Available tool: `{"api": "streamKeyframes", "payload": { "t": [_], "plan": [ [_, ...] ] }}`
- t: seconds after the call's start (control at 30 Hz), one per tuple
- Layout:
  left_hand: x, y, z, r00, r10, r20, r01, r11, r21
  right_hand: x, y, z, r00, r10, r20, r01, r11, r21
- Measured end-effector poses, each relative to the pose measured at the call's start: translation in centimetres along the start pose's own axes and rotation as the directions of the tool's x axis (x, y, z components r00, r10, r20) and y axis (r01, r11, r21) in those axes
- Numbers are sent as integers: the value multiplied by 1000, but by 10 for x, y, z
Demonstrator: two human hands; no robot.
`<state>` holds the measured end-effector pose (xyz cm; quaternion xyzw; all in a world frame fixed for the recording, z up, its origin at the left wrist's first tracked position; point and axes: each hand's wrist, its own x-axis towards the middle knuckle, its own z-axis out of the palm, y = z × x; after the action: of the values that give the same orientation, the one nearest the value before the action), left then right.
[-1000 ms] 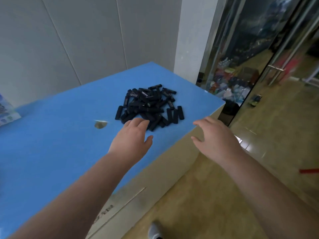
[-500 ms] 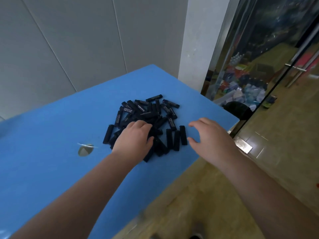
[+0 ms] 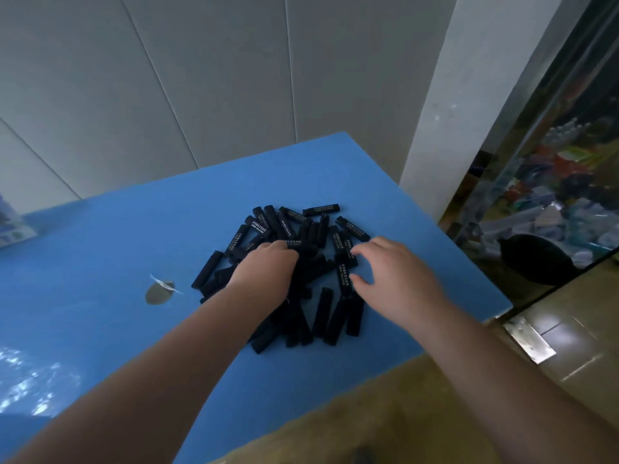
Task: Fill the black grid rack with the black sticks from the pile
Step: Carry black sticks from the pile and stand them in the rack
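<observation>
A pile of black sticks [image 3: 311, 229], some with white lettering, lies on the blue table [image 3: 100, 329] near its right corner. My left hand [image 3: 264, 272] is on the middle of the pile. Its fingers curl down into the sticks and their tips are hidden. My right hand [image 3: 392, 276] is over the right side of the pile with fingers spread and fingertips touching sticks there, holding nothing. No black grid rack is in view.
A round silvery spot [image 3: 160, 293] marks the table left of the pile. The table's front edge [image 3: 335, 396] runs diagonally below my arms, with floor beyond. A white pillar [image 3: 469, 128] and a glass wall [image 3: 552, 162] stand at the right. A printed box [image 3: 13, 226] sits far left.
Both hands have moved forward onto the pile. My left hand now digs into its middle, and my right hand has come from beyond the table edge to the pile's right side.
</observation>
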<state>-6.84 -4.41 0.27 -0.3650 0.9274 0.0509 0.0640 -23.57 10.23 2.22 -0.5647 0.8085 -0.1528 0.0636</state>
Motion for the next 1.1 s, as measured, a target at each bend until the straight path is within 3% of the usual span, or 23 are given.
{"api": "streamKeyframes", "payload": {
  "t": [0.13, 0.27, 0.37, 0.47, 0.53, 0.67, 0.73, 0.83, 0.97, 1.1],
  "plan": [
    [7, 9, -4, 998, -61, 8, 60, 998, 35, 11, 15, 3, 997, -67, 36, 66, 997, 30],
    [-2, 8, 4, 988, -101, -114, 99, 995, -18, 21, 31, 13, 996, -44, 74, 36, 994, 99],
    [-11, 8, 7, 945, -244, -219, 172, 937, -303, 31, 32, 24, 995, -31, 94, 17, 989, 144],
    [-16, 17, -3, 870, -468, -153, 290, 738, -609, 40, 26, 33, 994, -28, 106, 16, 994, 111],
    [-15, 21, -4, 819, -572, -49, 322, 529, -785, 45, 19, 34, 996, -31, 86, 28, 999, 37],
    [-12, 23, -1, 775, -618, 133, 237, 89, -968, 49, 13, 34, 996, -7, 93, 16, 996, -90],
    [-13, 26, -2, 781, -602, 166, 171, -49, -984, 49, 13, 36, 992, 26, 120, -15, 996, -93],
    [-14, 29, -4, 797, -577, 178, 124, -131, -984, 49, 15, 39, 987, 63, 148, -53, 996, -72],
    [-18, 31, -4, 805, -557, 204, 131, -167, -977, 54, 21, 41, 985, 78, 154, -74, 997, -31],
    [-21, 34, -9, 810, -534, 242, 127, -244, -962, 60, 29, 35, 969, 136, 206, -175, 967, 186]
  ]
}}
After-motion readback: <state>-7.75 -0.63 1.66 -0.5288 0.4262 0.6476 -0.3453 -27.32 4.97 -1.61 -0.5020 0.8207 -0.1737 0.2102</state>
